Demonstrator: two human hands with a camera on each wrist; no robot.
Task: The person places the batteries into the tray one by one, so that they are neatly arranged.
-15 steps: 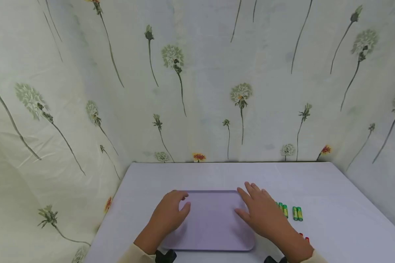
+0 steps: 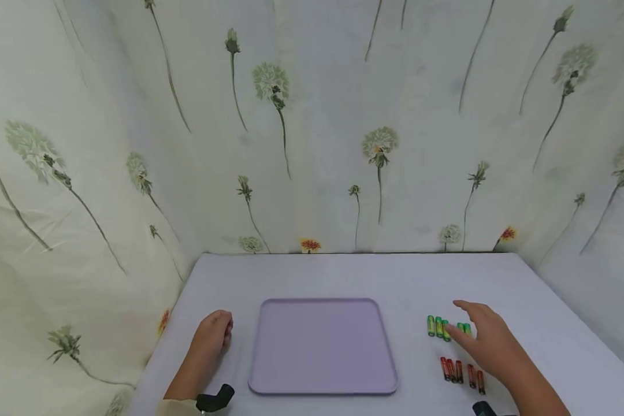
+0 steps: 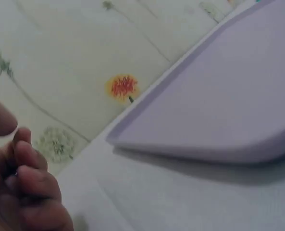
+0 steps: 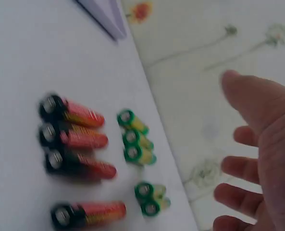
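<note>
A lilac rectangular tray (image 2: 322,346) lies flat on the white table, with nothing on it. To its left, my left hand (image 2: 208,341) stays apart from the tray; its fingers are loosely curled and hold nothing, as the left wrist view shows. My right hand (image 2: 491,341) hovers right of the tray with thumb and fingers spread, nothing between them. Beneath and beside it lie several green batteries (image 2: 439,327), partly hidden by the hand. Nearer the front is a row of several red and black batteries (image 2: 459,371). In the right wrist view, the right fingers (image 4: 245,168) are apart from the batteries.
The white table (image 2: 343,276) ends at the back against a hanging cloth (image 2: 322,144) printed with dandelions, which also runs down both sides. Black wrist straps (image 2: 215,398) sit at the wrists.
Both hands have moved away from the tray's sides: the left hand to the left with its fingers curling in, the right hand to the right over the batteries. The tray looks unmoved.
</note>
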